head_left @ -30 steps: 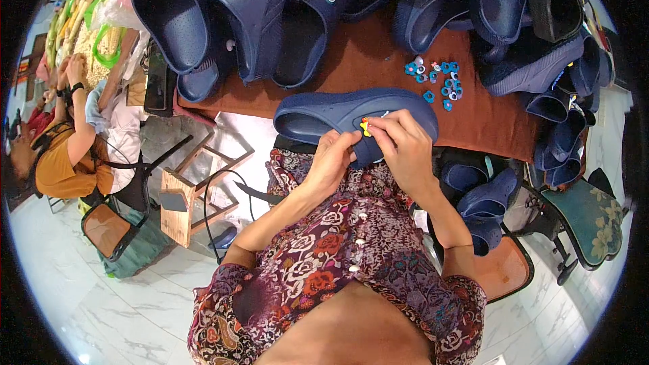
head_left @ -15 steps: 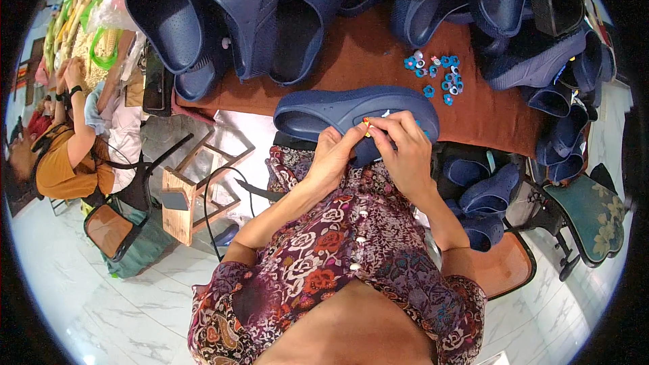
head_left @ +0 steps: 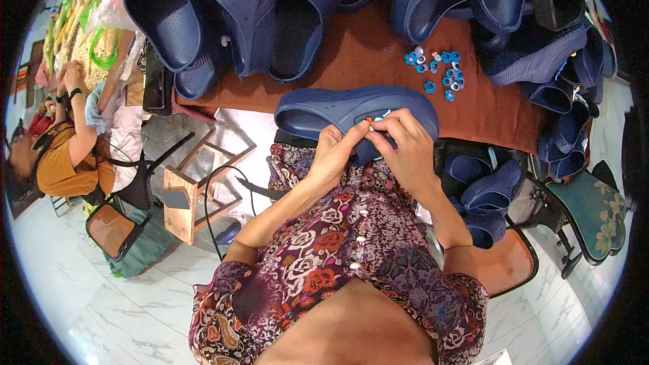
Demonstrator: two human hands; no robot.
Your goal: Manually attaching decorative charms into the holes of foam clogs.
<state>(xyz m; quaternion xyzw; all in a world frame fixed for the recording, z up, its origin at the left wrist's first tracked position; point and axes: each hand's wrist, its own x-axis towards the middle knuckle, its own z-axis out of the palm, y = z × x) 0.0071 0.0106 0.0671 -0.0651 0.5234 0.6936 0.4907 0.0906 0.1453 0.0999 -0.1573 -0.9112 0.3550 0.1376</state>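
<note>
A navy blue clog (head_left: 358, 101) lies on its side at the near edge of the brown-covered table. My left hand (head_left: 331, 155) grips its near side, the thumb stretched toward a small red and yellow shoe charm (head_left: 369, 120). Over the clog's upper, my right hand (head_left: 411, 145) is closed, thumb and forefinger pinched on this charm beside the left thumb. The fingertips partly hide it, and a pale charm shows by the right knuckles. Beyond the clog, several blue flower and eye-like charms (head_left: 451, 80) are scattered on the brown cloth (head_left: 368, 44).
Navy clogs (head_left: 165, 20) crowd the table's far side and right end. More clogs (head_left: 490, 189) hang or lie low at right, near an orange-seated chair (head_left: 503, 263) and a green chair (head_left: 588, 216). A wooden stool (head_left: 179, 206) stands left; another person (head_left: 74, 155) sits beyond.
My right fingers have shifted slightly over the charm, and less yellow shows between the fingertips. The clog and my left hand stay nearly in place.
</note>
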